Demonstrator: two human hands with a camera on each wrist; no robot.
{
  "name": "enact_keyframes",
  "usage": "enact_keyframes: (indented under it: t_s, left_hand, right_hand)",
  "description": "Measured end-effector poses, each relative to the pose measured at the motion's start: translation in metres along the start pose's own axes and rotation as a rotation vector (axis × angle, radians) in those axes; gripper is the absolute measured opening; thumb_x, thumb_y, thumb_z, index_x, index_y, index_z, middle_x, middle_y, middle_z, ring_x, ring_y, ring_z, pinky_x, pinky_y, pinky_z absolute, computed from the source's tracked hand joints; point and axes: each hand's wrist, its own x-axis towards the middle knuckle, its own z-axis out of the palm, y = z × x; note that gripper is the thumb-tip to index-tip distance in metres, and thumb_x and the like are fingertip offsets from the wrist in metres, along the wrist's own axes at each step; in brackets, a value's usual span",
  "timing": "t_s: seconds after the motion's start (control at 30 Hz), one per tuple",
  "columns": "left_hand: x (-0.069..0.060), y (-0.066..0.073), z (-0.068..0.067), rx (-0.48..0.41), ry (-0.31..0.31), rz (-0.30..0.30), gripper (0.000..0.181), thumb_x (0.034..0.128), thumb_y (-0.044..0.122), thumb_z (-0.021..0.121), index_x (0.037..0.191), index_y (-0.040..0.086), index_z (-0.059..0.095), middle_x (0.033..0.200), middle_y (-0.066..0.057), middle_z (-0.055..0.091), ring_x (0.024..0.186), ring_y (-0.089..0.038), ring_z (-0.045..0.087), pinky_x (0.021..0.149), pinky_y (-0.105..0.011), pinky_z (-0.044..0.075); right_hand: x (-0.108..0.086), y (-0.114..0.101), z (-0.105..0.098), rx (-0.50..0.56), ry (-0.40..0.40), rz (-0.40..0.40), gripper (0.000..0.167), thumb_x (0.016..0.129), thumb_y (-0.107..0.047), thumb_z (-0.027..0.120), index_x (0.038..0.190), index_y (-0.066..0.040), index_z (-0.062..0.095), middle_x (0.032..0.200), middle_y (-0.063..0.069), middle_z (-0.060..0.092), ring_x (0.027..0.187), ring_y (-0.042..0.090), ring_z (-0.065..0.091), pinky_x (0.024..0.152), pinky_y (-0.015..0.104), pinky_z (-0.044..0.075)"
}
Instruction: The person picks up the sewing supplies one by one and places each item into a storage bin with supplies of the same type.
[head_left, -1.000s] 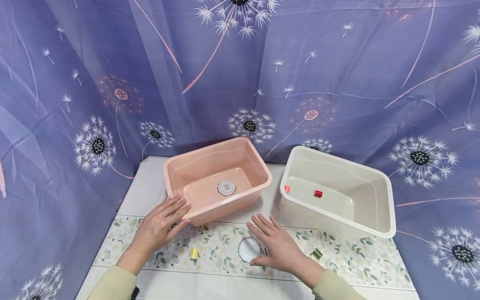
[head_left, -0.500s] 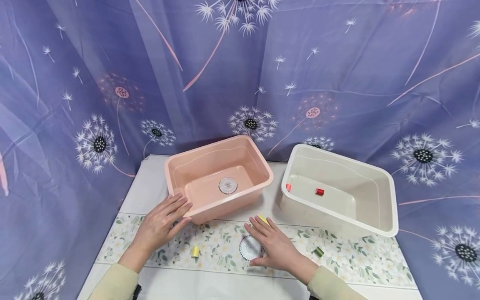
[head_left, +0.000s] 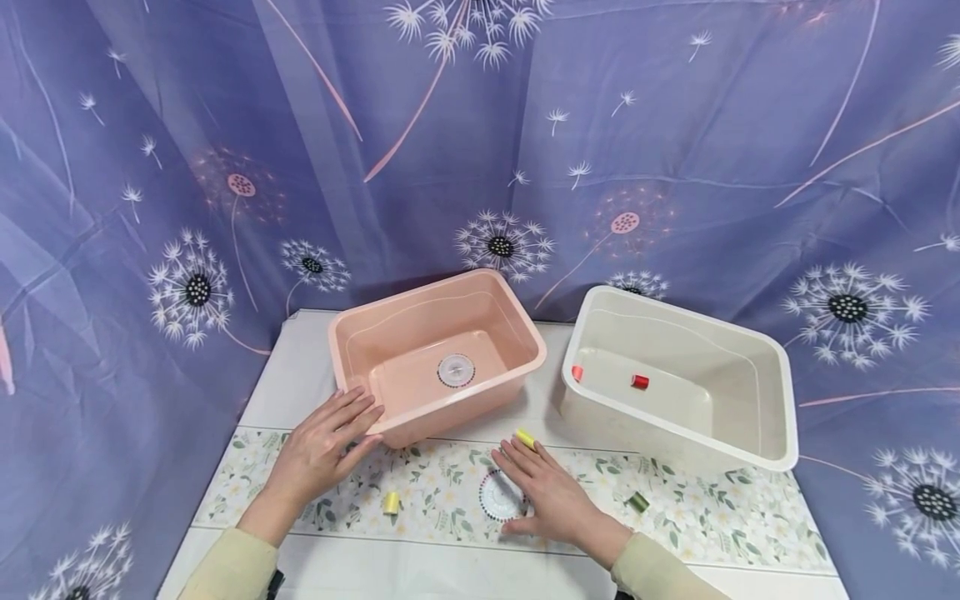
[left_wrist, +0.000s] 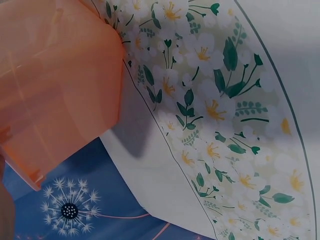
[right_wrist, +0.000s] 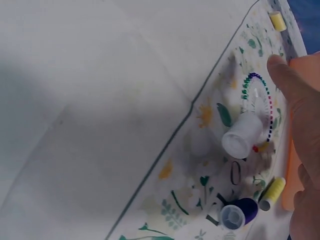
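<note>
Fingers of my left hand (head_left: 315, 454) rest, nearly straight, over the near-left corner of the pink bin (head_left: 457, 410). My right hand (head_left: 555, 497), palm down with fingers spread, hovers beside and partly over a round disc of pins (head_left: 499, 497); it holds nothing. A yellow spool (head_left: 525, 437) lies by its fingertips. In the right wrist view, a white spool (right_wrist: 242, 136) stands by the pin disc (right_wrist: 256, 97), and a purple spool (right_wrist: 246, 210) lies near the yellow spool (right_wrist: 273, 193). My hand hides the white and purple spools in the head view.
Another pin disc (head_left: 456, 371) lies inside the pink bin. The white bin (head_left: 678, 437), at right, holds a red spool (head_left: 640, 382) and an orange-red one (head_left: 577, 373). Another yellow spool (head_left: 391, 503) and a green spool (head_left: 637, 502) lie on the floral strip. Behind hangs a blue curtain (head_left: 420, 225).
My right hand has drawn slightly back toward me, uncovering more of the yellow spool at its fingertips. My left hand stays on the pink bin's corner.
</note>
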Motion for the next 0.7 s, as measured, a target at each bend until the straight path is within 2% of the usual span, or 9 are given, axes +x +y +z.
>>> enact_keyframes:
  t_s: [0.2, 0.43, 0.63, 0.7]
  left_hand:
    - [0.001, 0.001, -0.002, -0.004, -0.005, -0.004, 0.055, 0.1119, 0.050, 0.051, 0.129, 0.005, 0.077, 0.131, -0.017, 0.074, 0.127, -0.041, 0.067, 0.132, -0.034, 0.025]
    - [0.001, 0.001, -0.001, 0.010, -0.005, -0.006, 0.054, 0.1119, 0.050, 0.051, 0.129, 0.006, 0.077, 0.131, -0.016, 0.075, 0.127, -0.040, 0.067, 0.121, -0.052, 0.044]
    - [0.001, 0.001, -0.001, 0.000, 0.000, -0.006, 0.054, 0.1118, 0.050, 0.052, 0.129, 0.005, 0.077, 0.131, -0.016, 0.075, 0.127, -0.040, 0.067, 0.128, -0.044, 0.036]
    - [0.001, 0.001, -0.001, 0.000, 0.001, -0.006, 0.053, 0.1117, 0.049, 0.052, 0.130, 0.006, 0.077, 0.131, -0.016, 0.075, 0.127, -0.040, 0.067, 0.126, -0.046, 0.038]
  right_hand:
    - [-0.001, 0.001, 0.008, 0.019, 0.016, -0.001, 0.115, 0.076, -0.064, 0.089, 0.163, -0.005, 0.042, 0.166, 0.019, 0.044, 0.155, 0.039, 0.038, 0.127, 0.058, 0.032]
    - [-0.001, 0.002, 0.014, 0.045, -0.015, 0.014, 0.114, 0.078, -0.061, 0.089, 0.164, -0.003, 0.041, 0.166, 0.019, 0.044, 0.155, 0.037, 0.040, 0.128, 0.055, 0.031]
    - [-0.002, 0.003, 0.019, 0.047, -0.018, 0.015, 0.113, 0.078, -0.060, 0.089, 0.163, -0.004, 0.041, 0.164, 0.019, 0.047, 0.154, 0.037, 0.042, 0.129, 0.054, 0.031]
    - [-0.003, 0.004, 0.021, 0.052, -0.020, 0.018, 0.111, 0.079, -0.059, 0.089, 0.163, -0.004, 0.042, 0.164, 0.019, 0.047, 0.154, 0.037, 0.042, 0.129, 0.054, 0.032]
